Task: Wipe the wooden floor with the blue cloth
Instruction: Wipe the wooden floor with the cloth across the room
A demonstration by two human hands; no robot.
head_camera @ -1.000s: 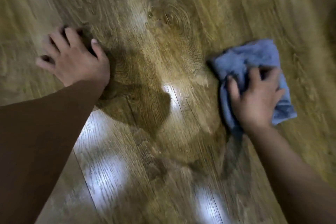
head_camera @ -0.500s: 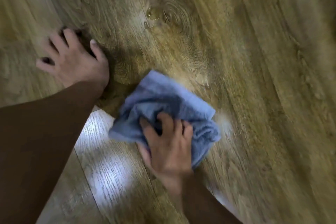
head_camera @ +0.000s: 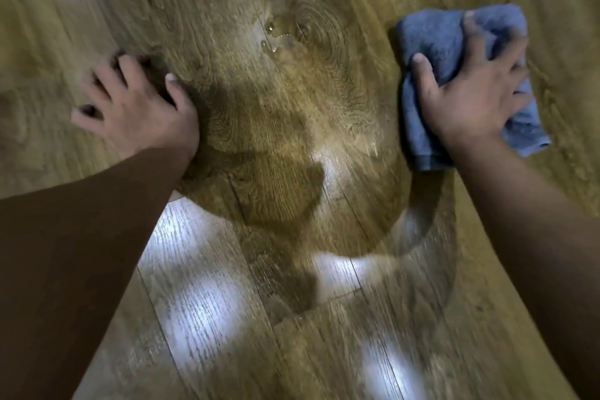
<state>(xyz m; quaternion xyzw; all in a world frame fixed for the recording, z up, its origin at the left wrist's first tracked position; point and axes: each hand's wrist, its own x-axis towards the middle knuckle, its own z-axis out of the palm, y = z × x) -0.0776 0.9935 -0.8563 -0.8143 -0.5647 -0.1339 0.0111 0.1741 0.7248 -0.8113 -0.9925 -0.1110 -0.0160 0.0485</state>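
The right hand (head_camera: 470, 97) presses the cloth (head_camera: 435, 39) flat on the floor (head_camera: 373, 318) at the right of the view, fingers spread over the bunched blue fabric and curled into its folds, so it holds the cloth rather than merely resting on it. The left hand (head_camera: 136, 110) is planted on the boards at the left, fingers splayed and holding nothing, bracing the body.

A few clear droplets (head_camera: 276, 37) sit on the wood between the two hands, nearer the top of the view and well apart from the cloth. To do this stroke well, I judge the cloth should be carried back leftward on a higher line than the damp sheen lower down, so that it crosses those drops. Keep the palm's weight on the fabric, keep the folds from rolling under the fingers (a bunched edge skips over wet spots), and overlap each pass with the one beside it. The left hand looks well placed as a prop and need not shift unless the cloth reaches it.

Against half a second ago, the cloth has swung from the middle of the floor, just below the left hand, out to the far right and higher up. That roughly matches where it lay a second ago, so this is one end of a side-to-side sweep. The left hand has not moved, and the droplets are untouched.
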